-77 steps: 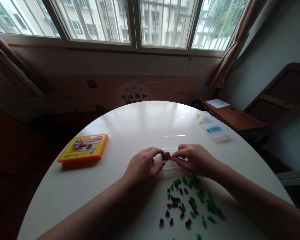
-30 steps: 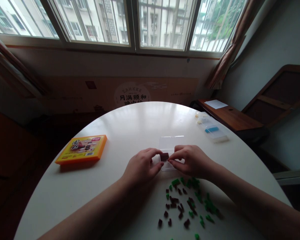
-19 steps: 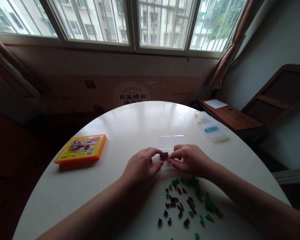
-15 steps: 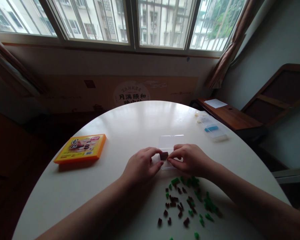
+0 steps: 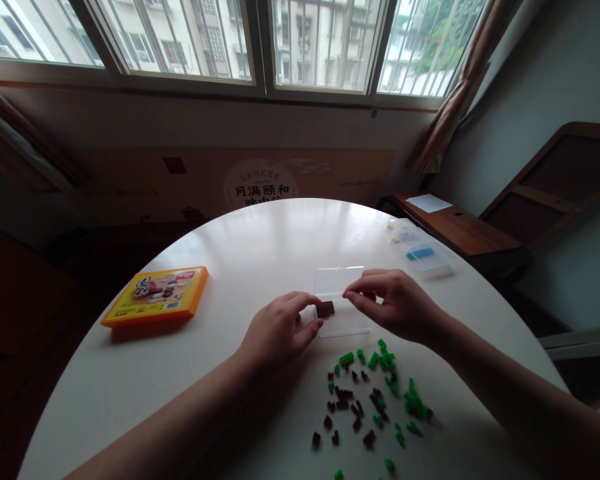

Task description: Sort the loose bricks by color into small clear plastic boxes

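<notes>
My left hand (image 5: 276,327) pinches a small brown studded brick piece (image 5: 325,309) between thumb and forefinger, just above an open clear plastic box (image 5: 353,324) on the round white table (image 5: 260,253). My right hand (image 5: 397,303) hovers a little to the right of the piece, apart from it, thumb and forefinger drawn together in a pinch; whether anything is in it I cannot make out. Several small green bricks (image 5: 386,363) and brown bricks (image 5: 353,407) lie scattered on the table nearer to me.
An orange flat box (image 5: 156,295) lies at the table's left. Clear containers with a blue piece (image 5: 420,253) sit at the far right edge. A wooden side table (image 5: 460,230) with a paper sheet stands beyond; windows and a cardboard panel behind.
My right hand has let go of the brown piece and drawn back to the right and up. My left hand still holds the piece. The view tipped slightly downward.
</notes>
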`<action>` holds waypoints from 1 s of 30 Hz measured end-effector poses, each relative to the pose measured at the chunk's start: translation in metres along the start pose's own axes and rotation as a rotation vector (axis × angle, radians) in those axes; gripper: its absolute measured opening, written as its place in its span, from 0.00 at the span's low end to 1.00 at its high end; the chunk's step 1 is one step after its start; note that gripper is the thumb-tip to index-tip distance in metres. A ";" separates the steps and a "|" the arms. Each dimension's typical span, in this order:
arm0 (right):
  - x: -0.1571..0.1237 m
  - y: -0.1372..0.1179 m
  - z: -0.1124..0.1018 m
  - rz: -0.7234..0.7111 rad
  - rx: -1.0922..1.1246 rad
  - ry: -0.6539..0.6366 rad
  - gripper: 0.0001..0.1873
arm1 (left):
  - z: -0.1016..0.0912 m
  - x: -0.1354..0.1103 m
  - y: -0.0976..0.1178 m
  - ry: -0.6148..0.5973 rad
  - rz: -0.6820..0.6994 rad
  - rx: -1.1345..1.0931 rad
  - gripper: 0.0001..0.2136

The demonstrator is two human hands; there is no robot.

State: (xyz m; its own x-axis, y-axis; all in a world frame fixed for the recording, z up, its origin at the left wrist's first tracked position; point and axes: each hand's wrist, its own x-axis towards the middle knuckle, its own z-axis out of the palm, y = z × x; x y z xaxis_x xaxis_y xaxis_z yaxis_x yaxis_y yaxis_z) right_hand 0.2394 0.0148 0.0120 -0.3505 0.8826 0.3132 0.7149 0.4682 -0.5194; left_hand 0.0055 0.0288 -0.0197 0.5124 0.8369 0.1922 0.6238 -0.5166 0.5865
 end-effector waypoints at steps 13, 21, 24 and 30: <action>-0.023 0.014 -0.050 -0.019 0.026 0.131 0.10 | -0.008 0.000 -0.002 0.051 -0.009 -0.032 0.10; -0.026 0.013 -0.064 -0.199 -0.020 -0.265 0.08 | -0.023 0.002 0.004 -0.116 0.193 0.080 0.09; -0.029 0.012 -0.063 -0.205 -0.021 -0.447 0.11 | -0.027 0.001 0.004 -0.244 0.282 0.161 0.12; -0.033 0.003 -0.051 -0.203 -0.038 -0.559 0.14 | -0.031 -0.001 0.006 -0.390 0.324 0.237 0.16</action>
State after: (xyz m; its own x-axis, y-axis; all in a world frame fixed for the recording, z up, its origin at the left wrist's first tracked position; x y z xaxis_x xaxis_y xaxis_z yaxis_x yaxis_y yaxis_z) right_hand 0.2837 -0.0157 0.0407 -0.7405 0.6687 -0.0680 0.6176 0.6371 -0.4611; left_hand -0.0097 0.0302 0.0085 0.8521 0.5233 0.0015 0.4909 -0.8003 0.3443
